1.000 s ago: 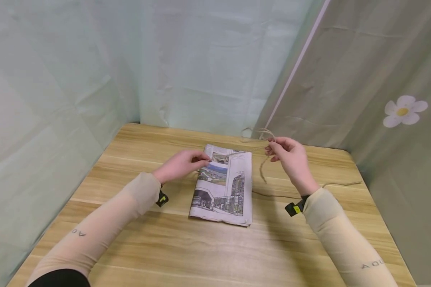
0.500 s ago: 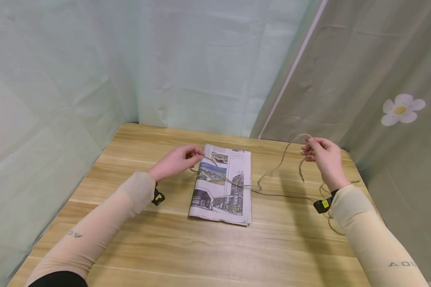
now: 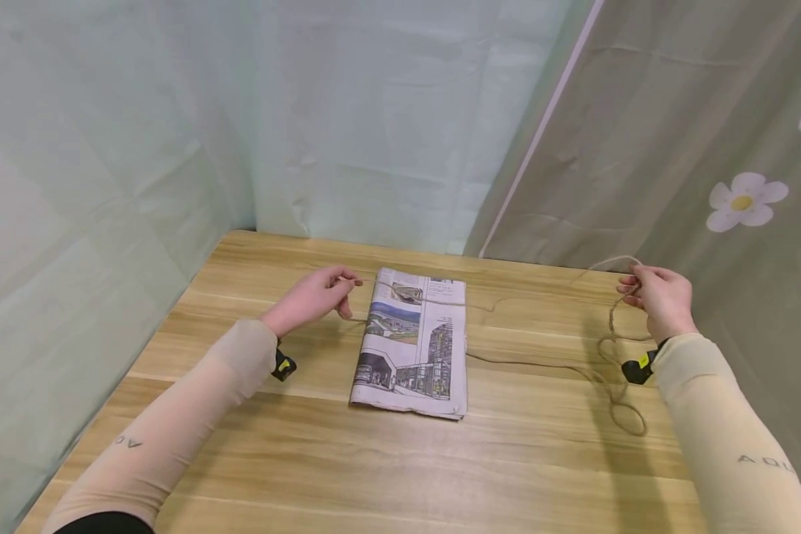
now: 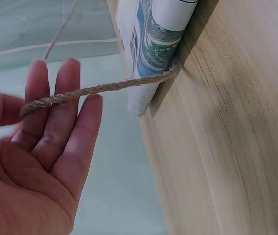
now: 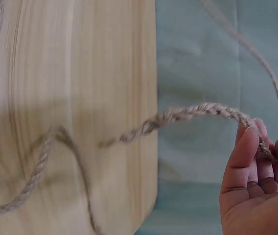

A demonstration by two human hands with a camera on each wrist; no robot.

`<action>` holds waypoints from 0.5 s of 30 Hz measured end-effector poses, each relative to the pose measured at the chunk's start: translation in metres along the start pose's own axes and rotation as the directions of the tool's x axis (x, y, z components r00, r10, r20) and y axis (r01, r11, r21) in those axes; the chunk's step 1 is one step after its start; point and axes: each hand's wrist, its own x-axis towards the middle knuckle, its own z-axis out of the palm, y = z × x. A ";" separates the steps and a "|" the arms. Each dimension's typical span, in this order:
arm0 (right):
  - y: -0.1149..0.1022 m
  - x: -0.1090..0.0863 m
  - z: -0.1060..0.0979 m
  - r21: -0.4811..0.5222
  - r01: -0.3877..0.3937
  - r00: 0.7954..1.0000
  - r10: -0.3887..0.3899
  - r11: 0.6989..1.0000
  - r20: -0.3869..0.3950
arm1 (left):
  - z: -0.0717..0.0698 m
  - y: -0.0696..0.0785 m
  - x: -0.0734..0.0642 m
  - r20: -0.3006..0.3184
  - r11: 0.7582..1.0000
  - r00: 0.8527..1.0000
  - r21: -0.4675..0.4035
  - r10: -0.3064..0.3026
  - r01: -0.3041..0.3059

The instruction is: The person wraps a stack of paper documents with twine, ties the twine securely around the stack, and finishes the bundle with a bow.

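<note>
A folded newspaper point(image 3: 407, 397) lies on the wooden table, its printed pictures facing up. Brown jute twine point(image 3: 521, 362) runs beneath it, coming out at both its left and right sides. Beside the paper's left edge, my left hand point(image 3: 310, 300) pinches the twine between thumb and fingertip, raised above the table. From that pinch a length crosses over the newspaper toward my right hand point(image 3: 667, 300). Far off to the right, that hand pinches the twine close to one end; a short loose tail point(image 5: 178, 115) sticks out past the fingers in the right wrist view.
Loose loops of twine point(image 3: 630, 423) lie on the table point(image 3: 400, 482) below my right hand. A pale curtain point(image 3: 374, 133) and a grey-brown one with white flowers point(image 3: 747, 202) hang behind the table's back edge.
My right hand has swung far to the right from near the newspaper, drawing twine across it. The left hand, still pinching, has shifted slightly left, off the paper's edge.
</note>
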 end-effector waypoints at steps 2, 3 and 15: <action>0.003 0.004 -0.003 0.016 -0.035 0.999 0.036 0.999 -0.014 | -0.003 -0.003 0.000 -0.027 0.996 0.999 -0.081 -0.025 0.023; 0.004 0.005 -0.004 0.015 -0.051 0.998 0.052 0.999 -0.025 | -0.005 -0.004 0.000 -0.037 0.993 0.999 -0.118 -0.034 0.030; 0.023 0.021 -0.012 -0.437 -0.047 0.994 0.001 0.898 -0.106 | -0.006 -0.006 -0.001 -0.073 0.958 0.997 -0.287 0.006 -0.027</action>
